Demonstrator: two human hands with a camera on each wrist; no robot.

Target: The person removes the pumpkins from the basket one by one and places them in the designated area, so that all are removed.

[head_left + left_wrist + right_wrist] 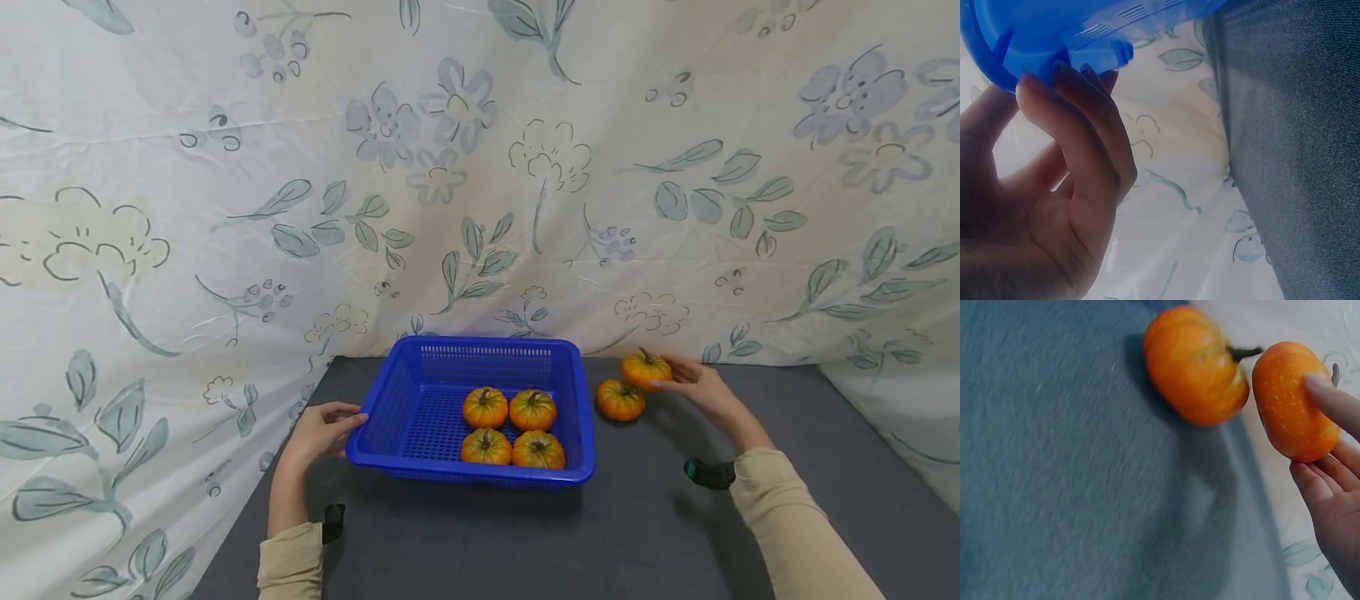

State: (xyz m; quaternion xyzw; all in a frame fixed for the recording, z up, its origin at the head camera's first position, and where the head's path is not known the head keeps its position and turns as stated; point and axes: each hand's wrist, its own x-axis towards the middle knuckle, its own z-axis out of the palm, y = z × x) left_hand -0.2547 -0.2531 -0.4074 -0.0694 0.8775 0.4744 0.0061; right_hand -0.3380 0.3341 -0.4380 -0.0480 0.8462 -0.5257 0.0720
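My left hand (321, 433) grips the left rim of a blue plastic basket (472, 475), thumb on top and fingers curled beneath, as the left wrist view also shows. Inside the basket several small orange pumpkins (485, 408) are grouped toward the right side. Right of the basket, my right hand (703, 390) holds another small pumpkin (647, 369) between thumb and fingers. In the right wrist view this held pumpkin (1291, 403) is raised off the table. Close by it, one more pumpkin (621, 401) with a dark stem sits on the table beside the basket.
A dark grey cloth (525, 542) covers the table. Behind and at the sides hangs a pale curtain (480, 167) printed with flowers and leaves, meeting the table's back edge. Dark bands (708, 473) are worn at both wrists.
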